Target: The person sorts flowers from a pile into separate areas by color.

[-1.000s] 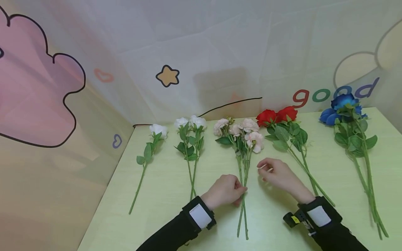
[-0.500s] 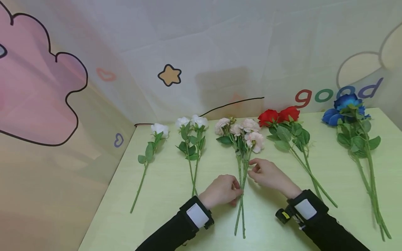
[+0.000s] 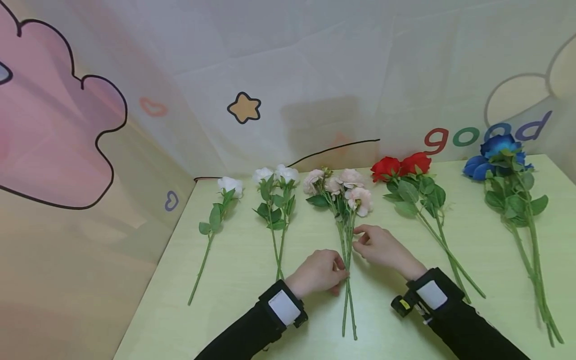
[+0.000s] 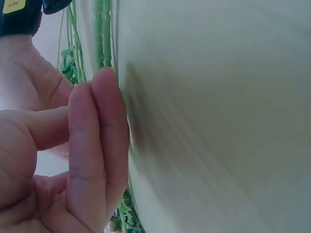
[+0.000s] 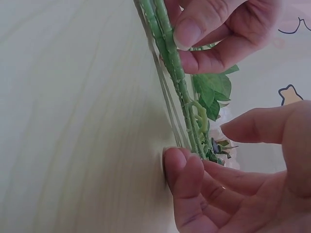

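Observation:
A bunch of pale pink flowers (image 3: 358, 199) lies on the table in the head view, blooms toward the wall and green stems (image 3: 348, 300) crossing low down. My left hand (image 3: 318, 272) pinches the stems near the crossing; in the right wrist view its thumb (image 5: 188, 33) and a finger close around them. Higher up, from the right side, my right hand (image 3: 382, 247) touches the stems with its fingertips. Its thumb (image 5: 252, 127) stands apart from the fingers in the right wrist view. Stems (image 4: 101, 34) pass behind my left fingertips in the left wrist view.
Left of the bunch lie a single white flower (image 3: 230, 186) and a pair of white flowers (image 3: 286, 173). To the right are red roses (image 3: 386, 168) and blue flowers (image 3: 500, 145), stems pointing toward me. A printed cloth (image 3: 315, 60) backs the table (image 3: 157, 320).
My right hand has come leftward from beside the pink bunch to its stems. The pink blooms have shifted slightly left, and their stem ends have swung a little right. My left hand stays at the crossing.

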Demonstrator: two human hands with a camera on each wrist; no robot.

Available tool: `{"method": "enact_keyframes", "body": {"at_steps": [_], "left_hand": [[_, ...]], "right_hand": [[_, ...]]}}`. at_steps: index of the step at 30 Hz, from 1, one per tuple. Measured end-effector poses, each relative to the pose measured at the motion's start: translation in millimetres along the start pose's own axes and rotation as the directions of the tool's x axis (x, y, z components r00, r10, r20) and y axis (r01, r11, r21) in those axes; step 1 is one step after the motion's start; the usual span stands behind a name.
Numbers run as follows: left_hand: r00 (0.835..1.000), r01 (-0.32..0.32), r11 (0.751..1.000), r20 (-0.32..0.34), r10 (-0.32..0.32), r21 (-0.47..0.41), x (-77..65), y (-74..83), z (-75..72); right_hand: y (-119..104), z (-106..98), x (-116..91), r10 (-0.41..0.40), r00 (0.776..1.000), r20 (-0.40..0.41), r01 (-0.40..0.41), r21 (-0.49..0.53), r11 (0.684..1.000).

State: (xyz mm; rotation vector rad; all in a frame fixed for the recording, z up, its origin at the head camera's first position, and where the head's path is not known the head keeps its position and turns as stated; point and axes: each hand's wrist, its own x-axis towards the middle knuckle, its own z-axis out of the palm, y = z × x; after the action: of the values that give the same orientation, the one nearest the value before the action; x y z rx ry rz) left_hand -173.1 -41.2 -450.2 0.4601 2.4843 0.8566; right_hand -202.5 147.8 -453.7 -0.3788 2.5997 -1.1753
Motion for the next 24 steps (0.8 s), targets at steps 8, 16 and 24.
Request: {"method": "enact_keyframes", "body": {"at_steps": [8, 16, 24], "left_hand": [[1.000, 0.004, 1.000, -0.011, -0.004, 0.007, 0.4, -1.4, -0.1], [0.993, -0.040, 0.999, -0.113, 0.043, 0.023, -5.5, -8.4, -6.3], [0.947, -0.127, 0.987, -0.284, 0.151, 0.103, -18.8, -23.2, -23.6]], "right_hand": [[2, -1, -2, 0.012, 1.000, -0.002, -0.012, 0.019, 1.000], [-2, -3, -13, -0.017, 0.994, -0.107, 0.026, 0.082, 0.996], [-11, -2, -18, -0.028, 0.988, -0.151, 0.074, 0.310, 0.948]]}}
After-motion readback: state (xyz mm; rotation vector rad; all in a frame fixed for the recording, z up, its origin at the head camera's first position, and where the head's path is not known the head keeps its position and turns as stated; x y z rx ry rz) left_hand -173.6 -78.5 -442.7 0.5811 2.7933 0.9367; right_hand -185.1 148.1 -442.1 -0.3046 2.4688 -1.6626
